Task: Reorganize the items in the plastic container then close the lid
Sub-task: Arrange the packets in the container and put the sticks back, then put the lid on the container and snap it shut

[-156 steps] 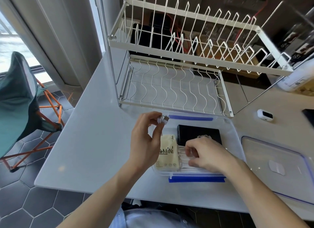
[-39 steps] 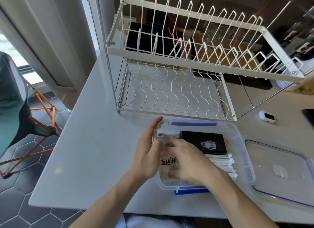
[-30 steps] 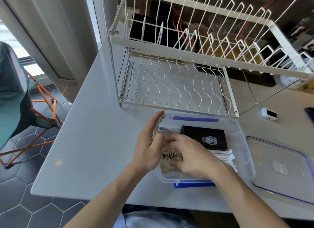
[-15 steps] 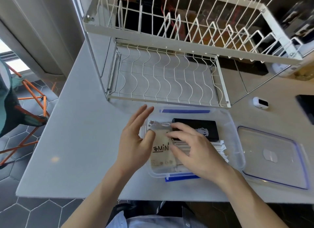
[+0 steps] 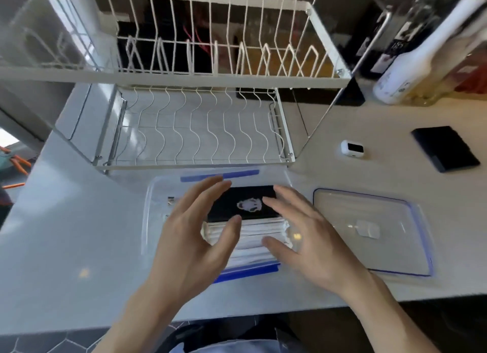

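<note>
Head view: white wire dish rack point(image 5: 200, 131) on a pale countertop point(image 5: 66, 234); just before it, a clear rectangular plastic container point(image 5: 151, 221) holding a black box point(image 5: 245, 202) and white packets point(image 5: 253, 236). Clear blue-edged lid point(image 5: 369, 231) lies beside it. Left hand point(image 5: 195, 244) and right hand point(image 5: 308, 239) hover above, fingers spread, holding nothing

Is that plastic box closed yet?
No, open: the lid lies flat on the counter right of the container, whose contents show.
</note>
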